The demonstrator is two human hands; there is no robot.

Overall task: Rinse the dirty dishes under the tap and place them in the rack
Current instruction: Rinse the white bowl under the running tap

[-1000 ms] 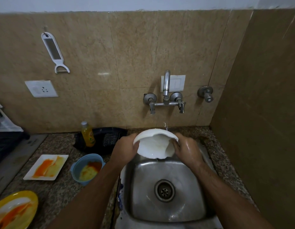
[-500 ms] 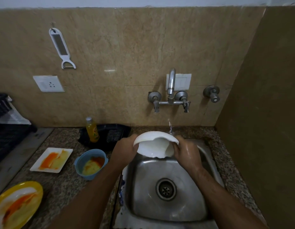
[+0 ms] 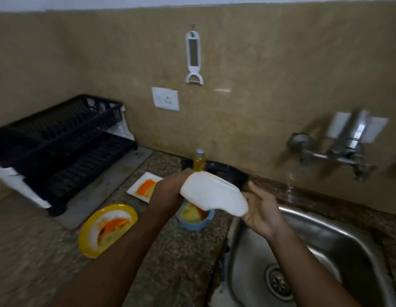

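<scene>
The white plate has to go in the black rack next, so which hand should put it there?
Probably the left hand: it grips the white plate on the side nearer the black rack. The right hand is over by the sink.

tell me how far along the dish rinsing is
Nothing shows in the black dish rack yet. In hand: the white bowl, held by the left hand and right hand over the counter. Left: the square white plate, yellow plate and blue bowl, all smeared.

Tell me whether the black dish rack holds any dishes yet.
Empty, as far as visible: both tiers of the black dish rack show only bare slats, though blur hides detail.
</scene>
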